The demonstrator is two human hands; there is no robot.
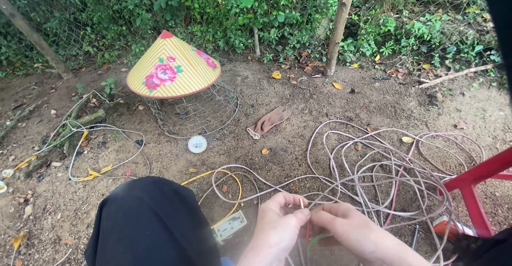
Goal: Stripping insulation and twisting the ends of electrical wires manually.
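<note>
Your left hand and right hand meet low over the dirt ground — fingers of both pinched on a thin pinkish-white electrical cable — tangled, looping loosely to the right.

Yellow conical hat, pink floral print; pinkish cable; red frame.

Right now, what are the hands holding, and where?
Both hands, left hand and right hand, pinch the thin pinkish cable at its stripped end, between fingertips.
</note>
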